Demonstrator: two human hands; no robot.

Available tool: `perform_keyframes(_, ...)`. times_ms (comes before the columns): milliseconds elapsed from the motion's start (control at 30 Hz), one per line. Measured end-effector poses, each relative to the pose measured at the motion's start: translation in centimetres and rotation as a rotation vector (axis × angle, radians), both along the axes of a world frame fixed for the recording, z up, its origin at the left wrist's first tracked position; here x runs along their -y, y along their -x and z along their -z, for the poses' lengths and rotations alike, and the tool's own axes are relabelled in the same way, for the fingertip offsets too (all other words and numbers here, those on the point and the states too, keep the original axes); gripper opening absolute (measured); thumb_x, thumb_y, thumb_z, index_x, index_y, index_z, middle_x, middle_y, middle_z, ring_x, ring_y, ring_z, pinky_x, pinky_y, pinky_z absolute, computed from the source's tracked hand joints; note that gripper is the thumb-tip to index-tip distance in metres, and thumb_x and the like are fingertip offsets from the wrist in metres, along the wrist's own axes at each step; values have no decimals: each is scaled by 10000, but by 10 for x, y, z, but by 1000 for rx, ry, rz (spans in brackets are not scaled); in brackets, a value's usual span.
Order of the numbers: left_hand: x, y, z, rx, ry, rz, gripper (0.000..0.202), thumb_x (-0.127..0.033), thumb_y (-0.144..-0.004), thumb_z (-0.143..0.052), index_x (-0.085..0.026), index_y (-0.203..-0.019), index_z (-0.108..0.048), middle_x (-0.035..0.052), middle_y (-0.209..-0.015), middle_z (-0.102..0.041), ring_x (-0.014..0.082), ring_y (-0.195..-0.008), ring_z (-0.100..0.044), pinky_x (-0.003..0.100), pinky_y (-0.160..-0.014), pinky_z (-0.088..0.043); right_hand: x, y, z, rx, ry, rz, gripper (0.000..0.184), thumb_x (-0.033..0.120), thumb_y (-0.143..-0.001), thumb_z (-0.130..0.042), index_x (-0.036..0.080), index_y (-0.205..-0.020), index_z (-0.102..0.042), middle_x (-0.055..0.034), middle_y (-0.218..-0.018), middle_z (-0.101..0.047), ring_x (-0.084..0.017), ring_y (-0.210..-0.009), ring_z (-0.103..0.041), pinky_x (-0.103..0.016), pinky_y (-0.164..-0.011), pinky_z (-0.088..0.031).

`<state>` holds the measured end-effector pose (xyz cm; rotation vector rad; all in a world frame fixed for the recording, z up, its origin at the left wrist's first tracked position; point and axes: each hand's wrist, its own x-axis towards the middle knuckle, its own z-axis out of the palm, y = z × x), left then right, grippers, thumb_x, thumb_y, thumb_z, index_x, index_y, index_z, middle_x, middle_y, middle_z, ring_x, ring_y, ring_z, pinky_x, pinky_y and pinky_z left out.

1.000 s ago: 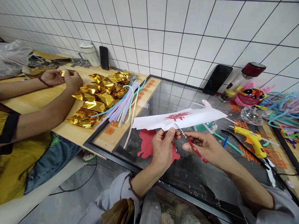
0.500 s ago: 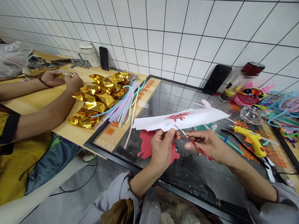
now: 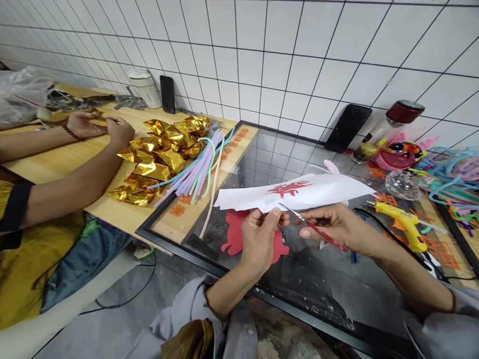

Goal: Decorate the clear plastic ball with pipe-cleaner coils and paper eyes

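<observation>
A folded sheet of white paper (image 3: 250, 196) with a red cut-out-like pattern (image 3: 289, 189) is held up by my left hand (image 3: 260, 237), thumb and fingers pinched on its near edge. My right hand (image 3: 337, 227) is closed around slim red-handled scissors (image 3: 325, 235), seen nearly edge-on. Their thin metal tips point left and lie against the near edge of the paper, close to my left thumb. Under my left hand, a red animal-shaped cut-out (image 3: 233, 234) lies on the dark glass tabletop (image 3: 297, 300), partly covered by the hand.
At left, another person's hands (image 3: 100, 126) work over the wooden table. Gold foil pieces (image 3: 160, 156) and pastel pipe cleaners (image 3: 195, 169) lie between us. To my right are a yellow glue gun (image 3: 401, 223), a phone (image 3: 349, 126), a bottle (image 3: 390, 126) and more pipe cleaners (image 3: 464, 175).
The paper has shifted slightly right and lower at its right end. My right hand and the scissors have drawn a little to the right; my left hand keeps its pinch.
</observation>
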<state>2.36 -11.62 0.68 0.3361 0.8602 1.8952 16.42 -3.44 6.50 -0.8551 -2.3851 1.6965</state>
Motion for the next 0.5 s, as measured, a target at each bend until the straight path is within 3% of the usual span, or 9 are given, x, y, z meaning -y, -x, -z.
perform_keyframes(267, 4, 4, -1, -37, 39, -9, 253, -304, -632, -792, -127, -778, -686, 23, -701, -676, 125, -632, -632, 256, -622, -511, -12, 3, -9, 19, -100, -101, 430, 501, -762, -653, 179, -1035, -735, -14, -754, -628, -129, -640, -478, -218, -532, -352)
perform_keyframes(500, 5, 5, 0, -43, 34, -6, 238, -306, -643, -782, -129, -765, -681, 20, -688, -669, 128, -629, -630, 263, -632, -511, -15, 6, -14, 22, -102, -138, 379, 507, -730, -682, 137, -792, -738, 32, -566, -499, -74, -515, -358, -201, -464, -290)
